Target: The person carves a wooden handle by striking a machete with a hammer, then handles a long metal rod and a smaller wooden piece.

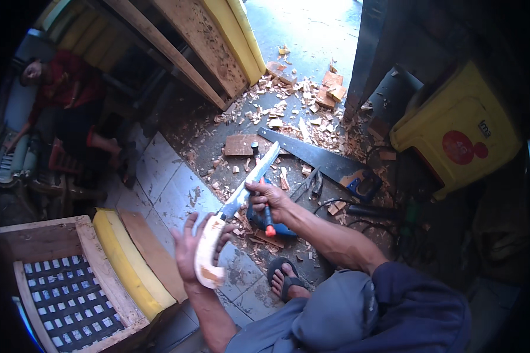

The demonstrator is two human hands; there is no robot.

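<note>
The right hand is clasping the knife by its blade, seemingly with an orange-ended tool, above the tiled floor's edge. The left hand is resting unclenched behind the handle, already fitted; I'm guessing smoothing is remaining.

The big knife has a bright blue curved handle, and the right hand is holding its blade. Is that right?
Not quite. The head view shows that the curved handle is pale and whitish, not bright blue. The right hand is indeed holding the blade.
</note>
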